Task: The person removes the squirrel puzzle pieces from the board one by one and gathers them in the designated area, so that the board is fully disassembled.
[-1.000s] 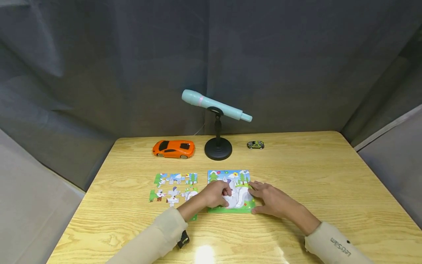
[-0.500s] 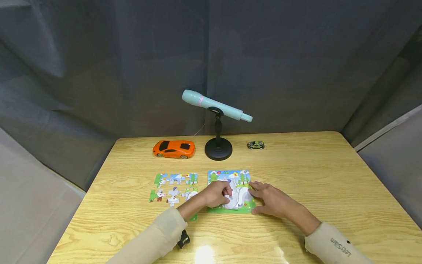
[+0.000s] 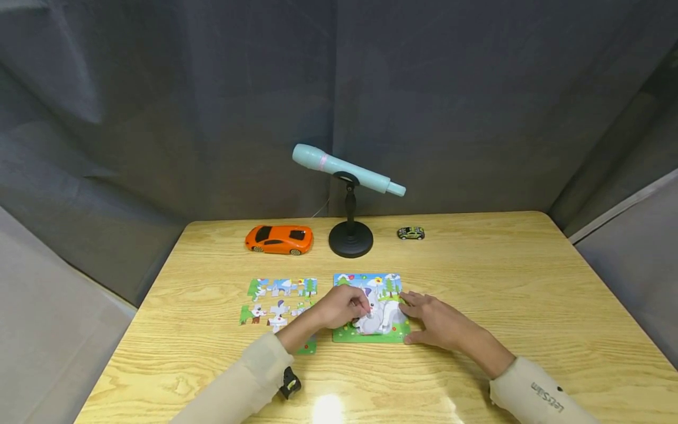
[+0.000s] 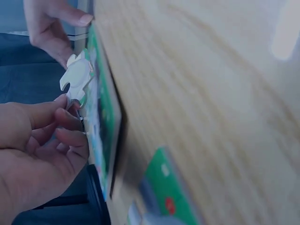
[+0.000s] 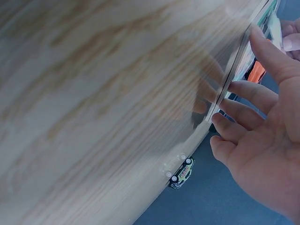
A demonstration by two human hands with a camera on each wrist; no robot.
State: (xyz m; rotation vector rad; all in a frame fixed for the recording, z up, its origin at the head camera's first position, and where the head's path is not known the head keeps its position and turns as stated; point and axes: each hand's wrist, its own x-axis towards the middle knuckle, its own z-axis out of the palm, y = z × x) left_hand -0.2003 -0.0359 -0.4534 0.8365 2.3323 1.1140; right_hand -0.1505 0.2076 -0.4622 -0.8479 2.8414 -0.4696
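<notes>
My left hand (image 3: pixel 341 306) pinches a jigsaw puzzle piece (image 4: pixel 77 77) between thumb and fingertips. The piece, white with a green edge, is tilted up over the puzzle board (image 3: pixel 394 337), which pictures a white squirrel-like animal among trees and flowers. On the board's right side rests my right hand (image 3: pixel 442 323); its fingers are extended, with fingertips and thumb at the board's edge in the right wrist view. Left of the board lie several loose puzzle pieces (image 3: pixel 278 321) in rough rows, partly hidden by my left forearm.
Behind the puzzle, an orange toy car (image 3: pixel 281 239) stands at left. A pale blue toy microphone (image 3: pixel 365 176) sits on a round black stand (image 3: pixel 351 240). A small dark toy car (image 3: pixel 411 233) stands to its right. Grey cloth (image 3: pixel 450 106) hangs behind the wooden table (image 3: pixel 492 271).
My left hand has drawn slightly up and left, and the piece in its fingers now tilts up from the board. The right hand has kept its place at the edge.
</notes>
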